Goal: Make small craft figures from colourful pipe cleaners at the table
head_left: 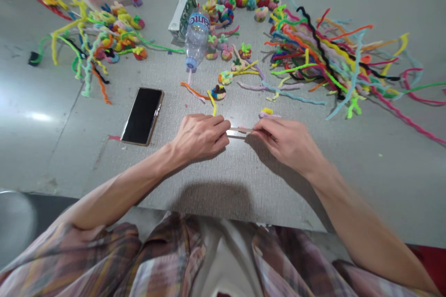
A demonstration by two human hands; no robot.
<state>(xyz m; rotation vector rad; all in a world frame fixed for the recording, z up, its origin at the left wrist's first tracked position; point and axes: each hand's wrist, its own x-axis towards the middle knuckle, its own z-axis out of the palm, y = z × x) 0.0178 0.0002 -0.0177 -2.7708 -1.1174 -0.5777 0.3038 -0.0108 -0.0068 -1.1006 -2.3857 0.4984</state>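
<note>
A thin, pale strand, straight and held level just above the table, spans the gap between my hands; its exact kind is hard to make out. My left hand is closed around one end, knuckles up. On the other end, my right hand pinches with thumb and fingers. Just beyond the right hand lie a small yellow piece and a lilac piece of pipe cleaner. A yellow pipe cleaner rests beyond my left hand, beside a small multicoloured twisted piece.
A black-screened phone lies left of my left hand. Farther back are a plastic bottle on its side, a carton and rows of small colourful twisted pieces. A large heap of pipe cleaners spreads at right, another tangle at left.
</note>
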